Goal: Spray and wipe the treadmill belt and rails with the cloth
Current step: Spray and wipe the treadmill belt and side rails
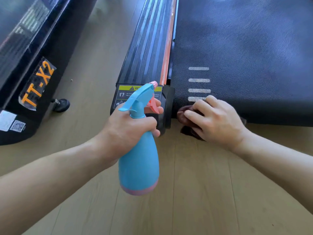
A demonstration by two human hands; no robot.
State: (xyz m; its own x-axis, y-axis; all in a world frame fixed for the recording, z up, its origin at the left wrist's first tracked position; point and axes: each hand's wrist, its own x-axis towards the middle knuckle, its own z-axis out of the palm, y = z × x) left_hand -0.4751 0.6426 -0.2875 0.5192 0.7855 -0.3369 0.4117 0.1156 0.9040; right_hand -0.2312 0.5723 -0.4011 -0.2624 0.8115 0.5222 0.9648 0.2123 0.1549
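Note:
My left hand (128,131) grips the neck of a blue spray bottle (139,158) with a pink trigger and pink base, held upright over the floor by the rear end of the treadmill's left rail (149,48). A finger lies on the trigger. My right hand (215,119) presses a dark brown cloth (183,114) against the rear edge of the black treadmill belt (245,48), just below several white stripes. Most of the cloth is hidden under the hand. The rail is black and ribbed with an orange strip along the belt.
A second black machine marked TT-X2 (38,85) lies at the left with a small wheel (61,104) on the wooden floor (203,192). A yellow warning label (125,92) sits on the rail's end cap.

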